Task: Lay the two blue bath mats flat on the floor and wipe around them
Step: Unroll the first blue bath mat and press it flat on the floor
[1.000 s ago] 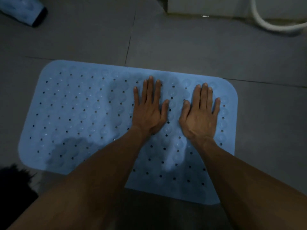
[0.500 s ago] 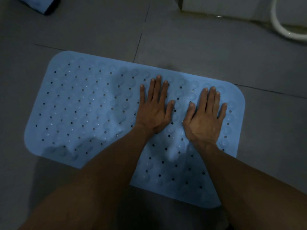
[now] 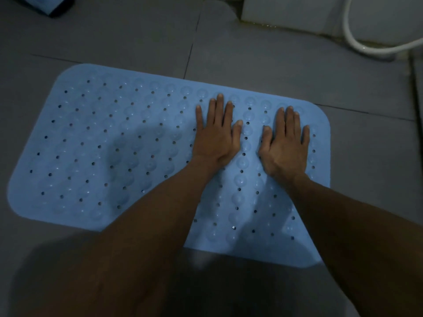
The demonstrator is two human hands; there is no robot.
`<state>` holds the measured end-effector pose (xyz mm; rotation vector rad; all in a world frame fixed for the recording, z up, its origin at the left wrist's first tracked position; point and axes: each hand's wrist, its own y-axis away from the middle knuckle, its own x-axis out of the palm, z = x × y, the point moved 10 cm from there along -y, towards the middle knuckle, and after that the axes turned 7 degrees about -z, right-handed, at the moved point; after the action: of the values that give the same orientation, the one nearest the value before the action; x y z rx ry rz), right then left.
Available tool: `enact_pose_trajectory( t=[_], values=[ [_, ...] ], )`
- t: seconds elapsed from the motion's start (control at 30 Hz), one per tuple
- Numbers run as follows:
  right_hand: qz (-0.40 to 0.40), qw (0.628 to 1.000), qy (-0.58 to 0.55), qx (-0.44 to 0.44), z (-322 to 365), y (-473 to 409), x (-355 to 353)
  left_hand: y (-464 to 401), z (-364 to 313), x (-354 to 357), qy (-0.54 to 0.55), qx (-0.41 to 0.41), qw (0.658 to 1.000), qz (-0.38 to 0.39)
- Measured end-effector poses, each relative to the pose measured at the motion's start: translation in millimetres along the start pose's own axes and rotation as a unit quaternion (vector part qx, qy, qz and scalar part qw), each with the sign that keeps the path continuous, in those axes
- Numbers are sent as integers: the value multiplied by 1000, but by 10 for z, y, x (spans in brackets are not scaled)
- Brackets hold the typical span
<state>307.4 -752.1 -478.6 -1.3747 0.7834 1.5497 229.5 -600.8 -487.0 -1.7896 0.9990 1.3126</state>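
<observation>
A light blue bath mat (image 3: pixel 98 143) with rows of small holes and suction bumps lies flat on the grey tiled floor, across the middle of the head view. My left hand (image 3: pixel 216 133) rests palm down on its right half, fingers extended and close together. My right hand (image 3: pixel 286 143) lies palm down beside it, near the mat's right edge. Neither hand holds anything. A second blue object (image 3: pixel 45 4), partly cut off, sits at the top left corner; I cannot tell if it is the other mat.
A white hose (image 3: pixel 366 45) curves across the floor at the top right, next to a white fixture base (image 3: pixel 293 17). Grey floor tiles (image 3: pixel 274 72) surround the mat on all sides. The room is dim.
Both hands have slid slightly to the right along the mat and spread a bit farther apart. The view has shifted, so the mat sits more centred.
</observation>
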Motion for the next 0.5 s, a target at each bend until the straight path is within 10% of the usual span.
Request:
enact_pose_trajectory(
  t=[0.23, 0.5],
  values=[
    [107, 994, 20, -9, -13, -33, 73, 19, 93, -158, 146, 31, 987, 52],
    [58, 997, 2, -43, 960, 782, 26, 747, 1247, -667, -7, 33, 999, -23]
  ],
)
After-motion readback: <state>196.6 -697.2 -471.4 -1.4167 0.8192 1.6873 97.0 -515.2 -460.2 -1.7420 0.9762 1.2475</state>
